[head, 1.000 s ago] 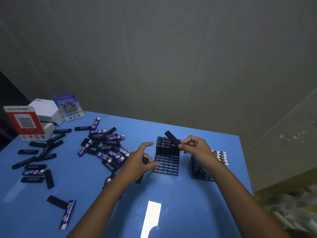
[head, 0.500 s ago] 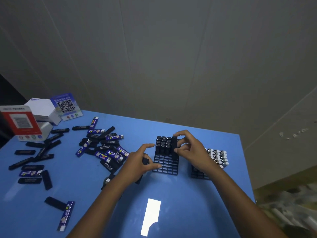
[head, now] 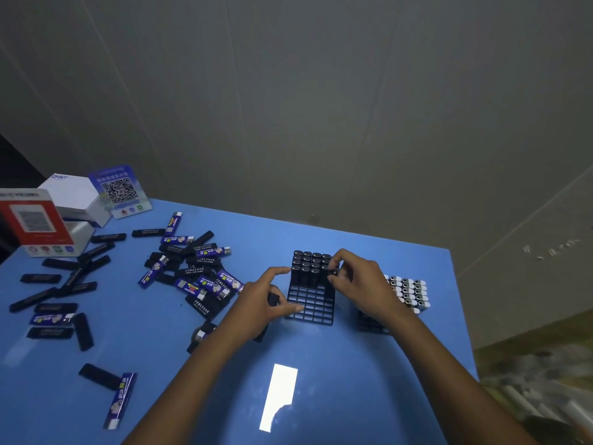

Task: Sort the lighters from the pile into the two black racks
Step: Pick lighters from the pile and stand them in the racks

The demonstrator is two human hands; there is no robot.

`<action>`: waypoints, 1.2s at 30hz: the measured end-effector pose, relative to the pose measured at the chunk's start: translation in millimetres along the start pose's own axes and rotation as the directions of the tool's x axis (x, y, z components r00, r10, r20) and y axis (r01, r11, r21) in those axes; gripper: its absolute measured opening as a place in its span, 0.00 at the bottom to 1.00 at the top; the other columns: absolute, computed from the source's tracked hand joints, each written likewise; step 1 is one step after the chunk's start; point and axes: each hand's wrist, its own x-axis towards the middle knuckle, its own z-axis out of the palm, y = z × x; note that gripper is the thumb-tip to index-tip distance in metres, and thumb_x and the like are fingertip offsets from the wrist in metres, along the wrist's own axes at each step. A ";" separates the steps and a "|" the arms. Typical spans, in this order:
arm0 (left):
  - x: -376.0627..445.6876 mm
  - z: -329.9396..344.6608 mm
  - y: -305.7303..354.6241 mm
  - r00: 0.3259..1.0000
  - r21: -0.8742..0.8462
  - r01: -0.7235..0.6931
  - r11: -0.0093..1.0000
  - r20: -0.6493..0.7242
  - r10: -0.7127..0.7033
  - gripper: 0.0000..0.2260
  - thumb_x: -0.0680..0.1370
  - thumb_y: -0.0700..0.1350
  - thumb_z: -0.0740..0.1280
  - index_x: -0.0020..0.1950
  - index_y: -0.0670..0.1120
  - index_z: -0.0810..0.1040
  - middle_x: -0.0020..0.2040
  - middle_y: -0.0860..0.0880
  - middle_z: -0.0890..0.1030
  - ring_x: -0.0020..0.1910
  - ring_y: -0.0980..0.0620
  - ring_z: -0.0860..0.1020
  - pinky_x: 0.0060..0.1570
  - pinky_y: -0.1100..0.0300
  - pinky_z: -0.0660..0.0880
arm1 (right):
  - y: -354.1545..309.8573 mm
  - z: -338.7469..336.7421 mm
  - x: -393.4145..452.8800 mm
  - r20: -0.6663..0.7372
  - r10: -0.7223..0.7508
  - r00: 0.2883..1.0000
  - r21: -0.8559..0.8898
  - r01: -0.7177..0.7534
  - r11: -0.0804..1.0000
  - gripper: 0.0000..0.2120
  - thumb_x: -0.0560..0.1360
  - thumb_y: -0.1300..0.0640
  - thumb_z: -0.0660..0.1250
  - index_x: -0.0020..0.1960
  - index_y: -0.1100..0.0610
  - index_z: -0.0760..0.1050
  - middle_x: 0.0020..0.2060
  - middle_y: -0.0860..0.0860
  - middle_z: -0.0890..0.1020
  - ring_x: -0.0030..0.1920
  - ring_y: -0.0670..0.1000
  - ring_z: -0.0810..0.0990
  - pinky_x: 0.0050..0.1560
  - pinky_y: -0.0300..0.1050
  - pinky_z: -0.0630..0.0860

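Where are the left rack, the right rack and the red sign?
left rack (head: 310, 308), head view, on its empty front grid
right rack (head: 369, 324), head view, on its front left corner
red sign (head: 33, 220), head view, on its front face

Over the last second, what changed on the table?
The right hand brought a black lighter down from above the left rack and stood it in a slot, still pinching its top. The left hand stayed on the rack, the pile untouched.

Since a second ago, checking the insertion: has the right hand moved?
Yes. The right hand has come down toward the left black plastic rack, pressing its black lighter into a slot.
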 end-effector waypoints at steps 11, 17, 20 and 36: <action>3.4 -1.5 -6.0 1.000 -0.009 0.005 1.000 -0.002 -0.005 0.32 0.70 0.50 0.78 0.71 0.52 0.69 0.38 0.52 0.85 0.33 0.62 0.77 0.44 0.69 0.74 | 7.1 5.1 5.2 0.018 -0.084 0.996 -0.300 0.085 0.950 0.08 0.76 0.59 0.68 0.51 0.48 0.73 0.38 0.43 0.76 0.41 0.45 0.74 0.41 0.43 0.69; 5.4 1.6 -10.4 1.000 -0.008 0.017 1.000 -0.008 -0.017 0.32 0.71 0.50 0.78 0.71 0.53 0.70 0.39 0.53 0.85 0.39 0.55 0.81 0.49 0.64 0.76 | 7.2 9.1 9.6 -0.003 -0.131 0.991 -0.437 0.116 0.892 0.05 0.77 0.59 0.66 0.51 0.53 0.70 0.42 0.47 0.77 0.44 0.51 0.74 0.44 0.48 0.73; 5.8 1.6 -11.7 1.000 -0.009 0.018 1.000 -0.007 -0.018 0.32 0.71 0.51 0.78 0.71 0.53 0.69 0.39 0.53 0.85 0.42 0.53 0.82 0.52 0.62 0.76 | 8.6 12.3 10.7 0.017 -0.124 0.992 -0.461 0.117 0.879 0.06 0.77 0.59 0.67 0.50 0.53 0.70 0.42 0.48 0.78 0.44 0.51 0.74 0.44 0.48 0.74; 3.0 -0.5 -12.8 0.999 -0.049 -0.046 0.998 -0.009 0.045 0.35 0.69 0.51 0.79 0.72 0.53 0.68 0.40 0.54 0.83 0.49 0.60 0.81 0.60 0.73 0.63 | 4.7 23.8 15.1 0.026 -0.131 0.991 -0.571 0.122 0.812 0.04 0.78 0.58 0.64 0.51 0.55 0.78 0.47 0.51 0.79 0.50 0.54 0.76 0.42 0.48 0.73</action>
